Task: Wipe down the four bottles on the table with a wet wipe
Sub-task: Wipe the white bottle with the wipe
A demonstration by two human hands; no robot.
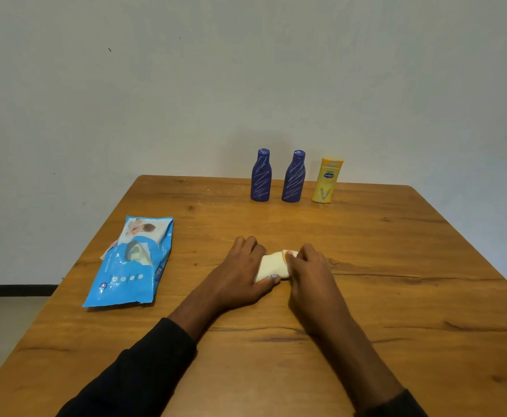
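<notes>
The fourth bottle (272,266) was laid on its side on the counter (396,266), near the front and between the two hands. It was gripped at its base end by the left hand (246,270), fingers curled over it and thumb beneath. The right hand (309,266) was curled about the cap end, where the wipe (293,253) was pinched against the bottle; how far the wipe was wrapped round the body could not be told.

Two purple bottles (260,176) and a yellow bottle (327,180) were stood upright in a row at the far edge, well apart from the hands. The pack (132,260) was left open to the left.

The wiping of this one bottle was judged to be in hand. Next, the bottle would likely need to be turned under the wipe, then stood up and another fetched.
</notes>
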